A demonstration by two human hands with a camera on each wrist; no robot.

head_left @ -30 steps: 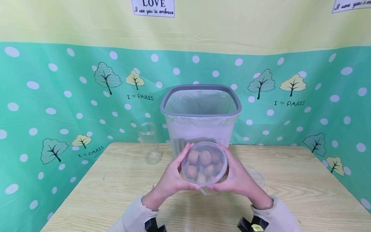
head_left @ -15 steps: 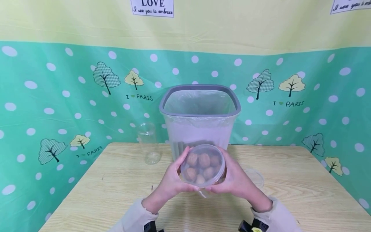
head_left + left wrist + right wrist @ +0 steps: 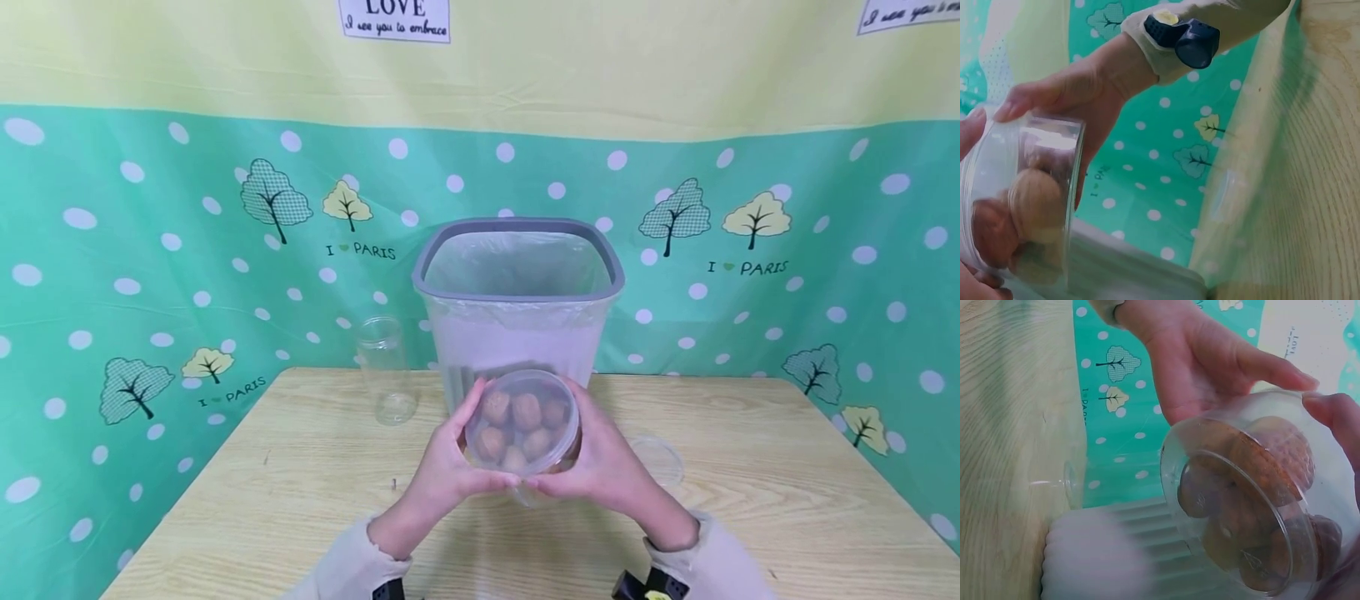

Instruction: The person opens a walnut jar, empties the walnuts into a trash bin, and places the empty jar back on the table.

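Note:
Both hands hold a round clear plastic container above the middle of the table, its top tilted toward the head camera. A frosted cover lies across the top. Several brown walnuts show through it, and more plainly through the wall in the wrist views. My left hand grips the left side, thumb along the near edge. Opposite, my right hand grips the right side, and the thumb tips almost meet at the front. The fingers behind the container are mostly hidden.
Just behind the hands stands a bin with a grey rim and a clear liner bag. Left of it is a tall clear jar. A clear round disc, like a lid, lies on the wooden table beside the right wrist. A patterned cloth hangs behind.
The container with the walnuts has dipped slightly, then come up a little, shifting slightly left overall. Both hands keep their grip; the bin, jar and disc stay put.

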